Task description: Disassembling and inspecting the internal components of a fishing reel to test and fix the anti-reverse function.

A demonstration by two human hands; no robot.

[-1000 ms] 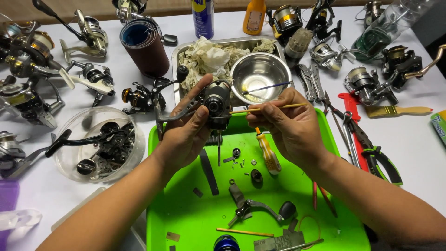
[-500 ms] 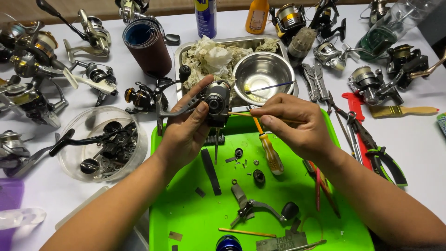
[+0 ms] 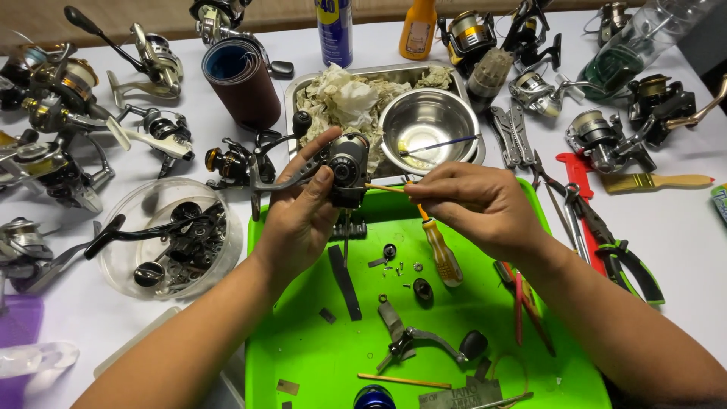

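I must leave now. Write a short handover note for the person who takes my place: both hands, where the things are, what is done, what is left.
Left hand: holds the dark reel body above the green tray.
Right hand: pinches a thin stick, tip at the reel; the yellow-handled screwdriver hangs under the fingers.
Done: reel opened; small parts and handle lie in the tray.
Left: work inside the reel, then refit the parts.
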